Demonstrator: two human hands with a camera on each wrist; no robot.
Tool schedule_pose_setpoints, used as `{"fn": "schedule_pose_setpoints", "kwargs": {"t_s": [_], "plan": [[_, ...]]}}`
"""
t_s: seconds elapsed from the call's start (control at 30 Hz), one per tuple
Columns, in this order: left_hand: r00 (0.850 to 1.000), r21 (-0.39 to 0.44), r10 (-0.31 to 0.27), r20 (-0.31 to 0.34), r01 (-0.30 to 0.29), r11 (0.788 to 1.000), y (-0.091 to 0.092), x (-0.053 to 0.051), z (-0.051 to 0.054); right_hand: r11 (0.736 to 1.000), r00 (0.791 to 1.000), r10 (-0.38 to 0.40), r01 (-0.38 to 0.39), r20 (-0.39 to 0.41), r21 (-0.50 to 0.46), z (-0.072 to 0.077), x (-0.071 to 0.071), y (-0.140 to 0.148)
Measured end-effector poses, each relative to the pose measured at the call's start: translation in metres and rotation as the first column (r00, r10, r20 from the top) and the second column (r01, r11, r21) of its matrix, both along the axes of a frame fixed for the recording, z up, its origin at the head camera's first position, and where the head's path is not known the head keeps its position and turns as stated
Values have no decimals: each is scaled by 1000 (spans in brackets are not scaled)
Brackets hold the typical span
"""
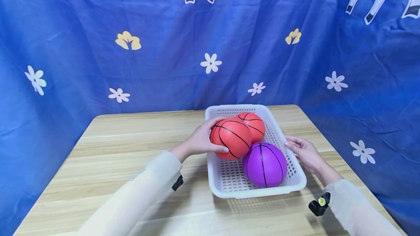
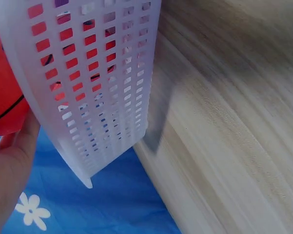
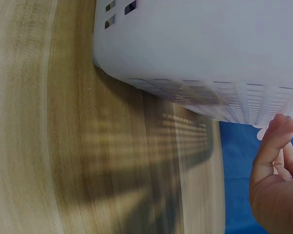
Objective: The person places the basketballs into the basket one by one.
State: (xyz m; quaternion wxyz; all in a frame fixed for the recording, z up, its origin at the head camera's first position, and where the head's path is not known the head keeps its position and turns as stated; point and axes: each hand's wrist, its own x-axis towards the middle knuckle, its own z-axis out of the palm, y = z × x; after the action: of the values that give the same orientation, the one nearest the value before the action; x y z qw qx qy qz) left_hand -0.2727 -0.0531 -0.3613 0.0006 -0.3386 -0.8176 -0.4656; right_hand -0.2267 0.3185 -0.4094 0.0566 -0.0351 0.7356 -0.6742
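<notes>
In the head view a white plastic basket (image 1: 214, 188) with perforated walls holds two red toy basketballs and a purple one (image 1: 265, 165). My left hand (image 1: 201, 139) grips the nearer red basketball (image 1: 231, 137) from its left side, thumb in front and fingers behind. That ball sits high at the basket's left rim, against the other red ball (image 1: 253, 126). On the right, my right hand (image 1: 305, 153) holds the basket's side rim. In the right wrist view the thumb (image 3: 278, 129) lies at the rim; part of the fingers' hold is hidden.
The basket stands on a wood-grain table (image 1: 131, 163), near its back right part. Blue cloth (image 1: 164, 65) with printed flowers hangs behind and along the sides. A small black camera (image 1: 318, 207) is worn at the right wrist.
</notes>
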Motion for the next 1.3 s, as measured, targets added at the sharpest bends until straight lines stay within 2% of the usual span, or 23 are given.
{"fn": "schedule_pose_setpoints", "kwargs": {"t_s": [0.13,0.37,0.53,0.63,0.73,0.9,1.03,1.3], "plan": [[999,-19,-30,-16,30,999,4,2,0,1000,1000,4,-4,5,-4,2,2,0],[998,-32,-55,7,55,998,4,3,-4,1000,1000,2,-2,2,-22,2,2,-2],[1000,-104,-6,-20,4,995,1,4,-7,1000,1000,-2,2,0,-29,2,1,-1],[998,-157,32,-57,-41,987,-1,5,-7,1000,1000,4,-4,2,-30,2,2,-1],[995,-177,48,-88,-63,982,-4,5,-8,1000,1000,5,-5,4,-30,2,2,-1],[991,-177,57,-120,-78,981,-4,6,-12,999,1000,4,-3,7,-44,3,3,-1],[986,-184,91,-139,-116,976,-4,7,-19,999,1000,7,-6,3,-42,2,3,-1],[970,-126,129,-205,-157,979,-2,12,-36,1000,1000,6,-5,5,-7,0,0,-1]]}}
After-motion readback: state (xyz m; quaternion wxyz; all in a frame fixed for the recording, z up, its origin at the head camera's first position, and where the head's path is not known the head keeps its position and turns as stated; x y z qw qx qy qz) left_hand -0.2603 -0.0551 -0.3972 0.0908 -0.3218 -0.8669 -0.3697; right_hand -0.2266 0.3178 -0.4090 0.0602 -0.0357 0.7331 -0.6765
